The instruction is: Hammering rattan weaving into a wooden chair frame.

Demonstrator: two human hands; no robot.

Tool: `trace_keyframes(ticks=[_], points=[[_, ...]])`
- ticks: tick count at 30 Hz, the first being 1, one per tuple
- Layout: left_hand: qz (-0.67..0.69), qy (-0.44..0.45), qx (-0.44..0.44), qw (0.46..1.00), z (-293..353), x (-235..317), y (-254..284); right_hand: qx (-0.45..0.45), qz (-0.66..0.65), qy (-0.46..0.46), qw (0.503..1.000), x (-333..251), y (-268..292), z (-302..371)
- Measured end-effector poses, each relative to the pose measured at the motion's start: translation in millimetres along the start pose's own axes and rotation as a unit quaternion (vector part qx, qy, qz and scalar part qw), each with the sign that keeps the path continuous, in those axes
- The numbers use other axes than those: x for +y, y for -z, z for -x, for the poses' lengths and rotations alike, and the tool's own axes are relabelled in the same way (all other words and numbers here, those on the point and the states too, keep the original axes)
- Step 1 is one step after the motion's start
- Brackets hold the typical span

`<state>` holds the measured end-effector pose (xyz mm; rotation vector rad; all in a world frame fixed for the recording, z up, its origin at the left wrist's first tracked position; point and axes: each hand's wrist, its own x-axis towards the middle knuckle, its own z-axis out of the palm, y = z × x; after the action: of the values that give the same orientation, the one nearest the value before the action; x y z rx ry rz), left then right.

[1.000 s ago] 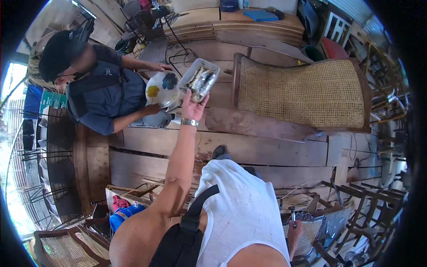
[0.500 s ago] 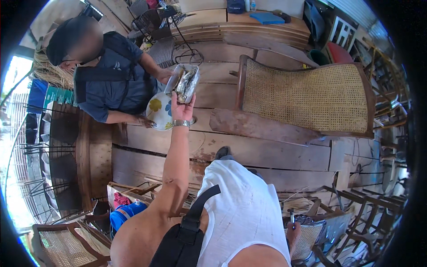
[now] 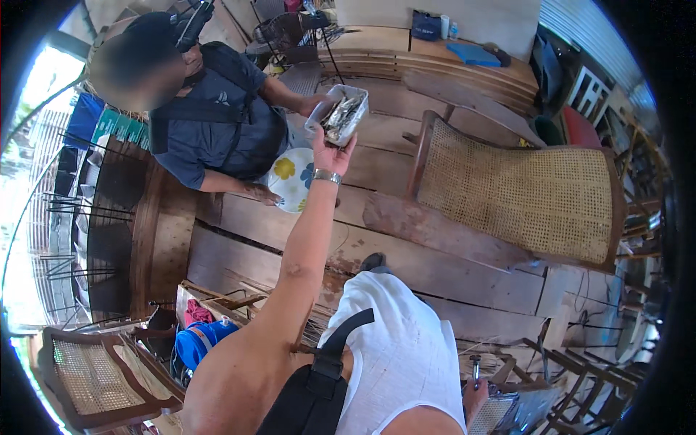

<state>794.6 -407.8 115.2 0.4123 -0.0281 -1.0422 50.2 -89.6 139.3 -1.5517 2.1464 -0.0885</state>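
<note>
My left arm is stretched forward, with a metal watch on its wrist. My left hand (image 3: 333,151) grips the near end of a clear plastic container (image 3: 357,129), fingers curled under it. Inside lie crumpled, silvery and dark pieces (image 3: 344,114) whose kind I cannot make out. Another person's hand (image 3: 312,104) touches the container's far left side. That person's other hand (image 3: 261,193) holds a white round plate with a flower pattern (image 3: 291,197) below it. Low on the right, my right hand (image 3: 475,397) is closed around a slim tool with a dark top (image 3: 475,360).
A cane-woven wooden lounge chair (image 3: 522,188) stands on the right. To the left is a curved wooden bench (image 3: 138,239). A blue jug (image 3: 196,344) and a cane chair (image 3: 90,373) are at the lower left. Wooden frames (image 3: 580,362) crowd the lower right.
My view has shifted, so the scene sits further right and lower. The other person's head has turned and lifted. Both of us still hold the container.
</note>
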Motion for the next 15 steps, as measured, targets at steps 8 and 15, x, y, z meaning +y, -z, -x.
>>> trace_keyframes(ticks=[8,15], points=[[0.021,0.079,0.151,0.985,-10.1,1.1,-17.1,-0.026,-0.035,-0.011,0.999,-31.2,2.7,-15.1],[-0.235,0.155,0.208,0.937,88.6,-32.2,95.0,0.032,-0.093,-0.020,0.995,-39.3,-11.3,-2.0]])
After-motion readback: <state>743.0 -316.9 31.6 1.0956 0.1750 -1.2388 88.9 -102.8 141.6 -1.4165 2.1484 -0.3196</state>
